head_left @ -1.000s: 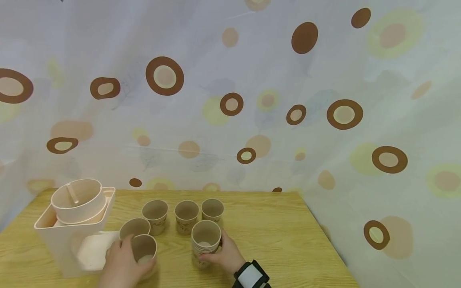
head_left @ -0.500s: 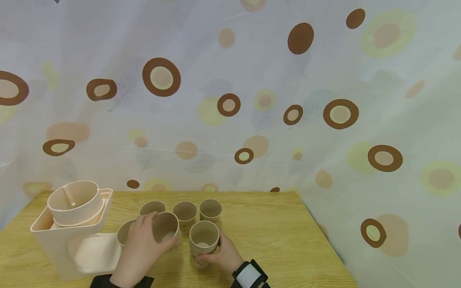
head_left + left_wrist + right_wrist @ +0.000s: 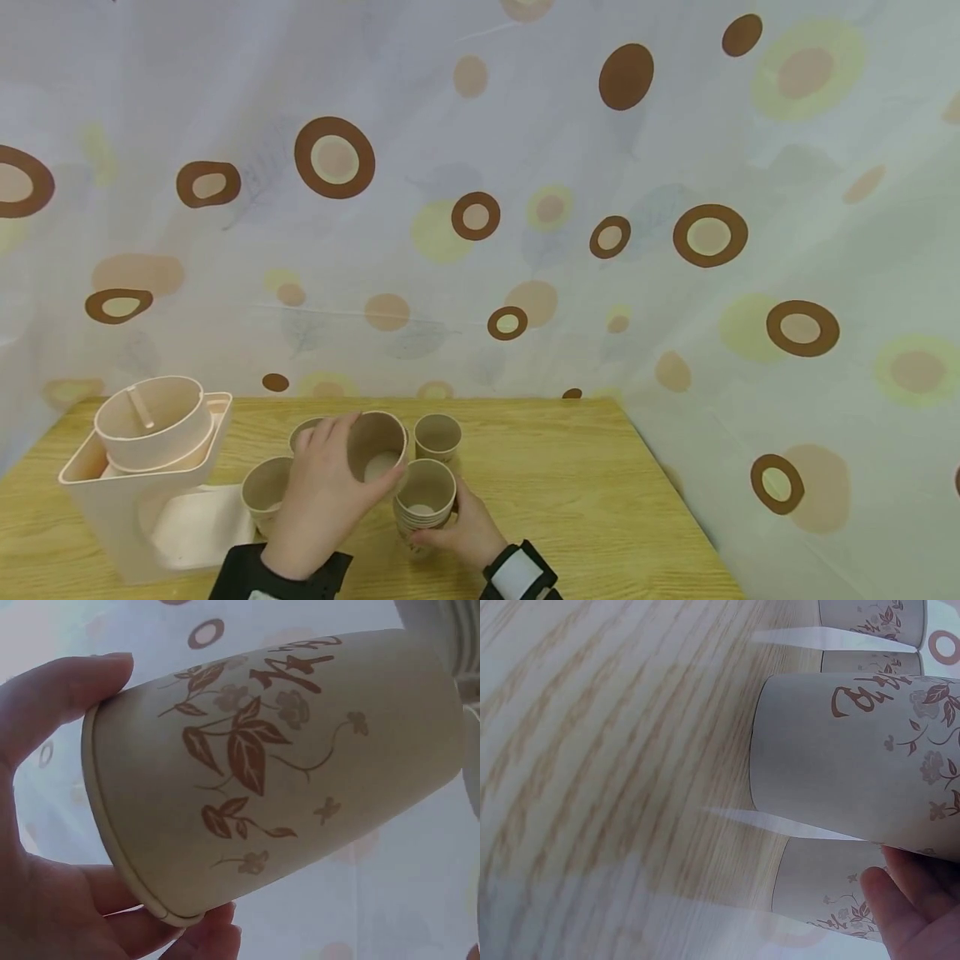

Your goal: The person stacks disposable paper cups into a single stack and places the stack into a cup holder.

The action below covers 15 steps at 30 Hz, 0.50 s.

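Observation:
My left hand (image 3: 322,496) holds a beige paper cup (image 3: 377,446) near its rim, raised and overlapping the row behind. In the left wrist view this paper cup (image 3: 262,772) shows brown leaves and flowers, with fingers on both sides of the rim. My right hand (image 3: 474,523) grips a nested stack of paper cups (image 3: 424,492) standing on the table, just right of the raised cup. In the right wrist view the stack (image 3: 817,750) stands on the wood, with fingertips (image 3: 889,900) at its side.
Single paper cups stand at the left (image 3: 264,492), behind the left hand (image 3: 303,433) and at the back (image 3: 438,435); another is mostly hidden behind the raised cup. Left on the wooden table (image 3: 585,500) is a white plastic bin (image 3: 112,529) bearing a round tub (image 3: 157,425). A patterned curtain hangs behind.
My left hand has lifted its paper cup from the front left and carried it right and up toward the stack. The right hand stays round the stack.

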Tool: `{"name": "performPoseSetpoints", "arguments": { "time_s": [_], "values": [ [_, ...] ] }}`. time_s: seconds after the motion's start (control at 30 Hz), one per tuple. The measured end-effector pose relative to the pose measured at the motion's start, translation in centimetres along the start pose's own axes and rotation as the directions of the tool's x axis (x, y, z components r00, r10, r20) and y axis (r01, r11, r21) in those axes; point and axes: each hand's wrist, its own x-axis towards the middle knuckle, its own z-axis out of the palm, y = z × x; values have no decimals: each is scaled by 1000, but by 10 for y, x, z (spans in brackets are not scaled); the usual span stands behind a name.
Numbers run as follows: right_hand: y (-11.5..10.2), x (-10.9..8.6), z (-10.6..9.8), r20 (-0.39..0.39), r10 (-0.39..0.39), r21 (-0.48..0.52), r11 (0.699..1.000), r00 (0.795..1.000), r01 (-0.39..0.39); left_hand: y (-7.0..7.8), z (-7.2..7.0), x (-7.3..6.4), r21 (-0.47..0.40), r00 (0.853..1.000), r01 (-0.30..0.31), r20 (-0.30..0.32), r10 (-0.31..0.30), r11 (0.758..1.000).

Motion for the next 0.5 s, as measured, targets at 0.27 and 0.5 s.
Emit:
{"name": "performPoseSetpoints", "arguments": {
  "time_s": [0.27,0.5],
  "values": [
    [1,1,0,5,7,3,1000,1000,-7,13,20,9,-68,998,-55,17,57,996],
    [1,1,-2,28,28,4,1000,999,-28,11,35,9,-75,997,-69,37,72,995]
  ]
}}
